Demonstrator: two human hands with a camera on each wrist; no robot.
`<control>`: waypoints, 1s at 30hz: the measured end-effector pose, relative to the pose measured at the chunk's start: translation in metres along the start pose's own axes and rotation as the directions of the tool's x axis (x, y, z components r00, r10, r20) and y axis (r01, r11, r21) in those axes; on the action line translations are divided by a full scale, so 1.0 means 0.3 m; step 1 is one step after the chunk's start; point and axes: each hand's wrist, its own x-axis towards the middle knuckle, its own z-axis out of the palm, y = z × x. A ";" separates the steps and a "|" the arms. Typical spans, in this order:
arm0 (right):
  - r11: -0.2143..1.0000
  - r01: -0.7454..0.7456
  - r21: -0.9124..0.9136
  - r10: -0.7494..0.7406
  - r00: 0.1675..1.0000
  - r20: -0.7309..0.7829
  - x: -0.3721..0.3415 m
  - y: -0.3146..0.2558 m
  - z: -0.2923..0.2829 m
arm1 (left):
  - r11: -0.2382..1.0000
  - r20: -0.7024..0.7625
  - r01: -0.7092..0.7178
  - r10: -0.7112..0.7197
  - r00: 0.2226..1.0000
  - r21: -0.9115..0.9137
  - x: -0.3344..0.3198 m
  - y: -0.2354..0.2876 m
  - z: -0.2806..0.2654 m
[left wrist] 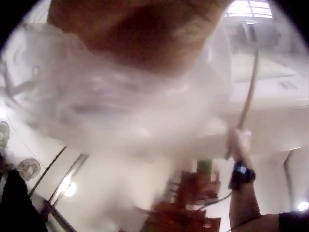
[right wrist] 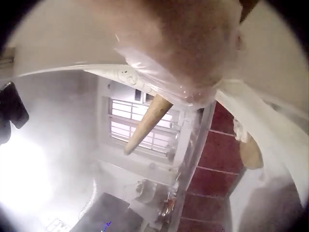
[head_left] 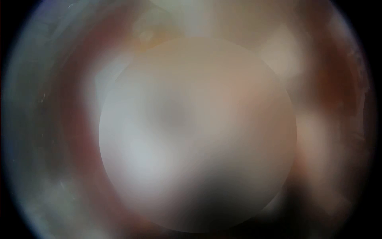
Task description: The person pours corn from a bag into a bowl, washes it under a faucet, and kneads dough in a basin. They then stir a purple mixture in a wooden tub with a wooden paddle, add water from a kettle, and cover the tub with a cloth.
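Window (right wrist: 157,136) and dark red tiles (right wrist: 207,152) form the background in the right wrist view; the head view is too blurred to resolve. Right hand (right wrist: 188,50): covered by clear plastic (right wrist: 149,70), fingers closed round a wooden rod (right wrist: 146,125). One end of the rod projects from this hand towards the window. Key relation: the rod's long axis passes through the right hand, the nearer of the two; in the left wrist view it lies to one side of the left hand (left wrist: 140,34), apparently apart from it. Left hand: fingers hidden, so its state cannot be told. Beyond, a black wristband (left wrist: 241,175) encircles the right wrist, with a blurred reddish-brown object (left wrist: 186,198) beside the forearm.
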 end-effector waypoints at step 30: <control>0.911 -0.402 0.090 0.269 0.745 0.611 -0.590 0.329 -0.178 | 0.961 0.107 -0.117 0.148 0.983 -0.252 0.161 0.667 0.158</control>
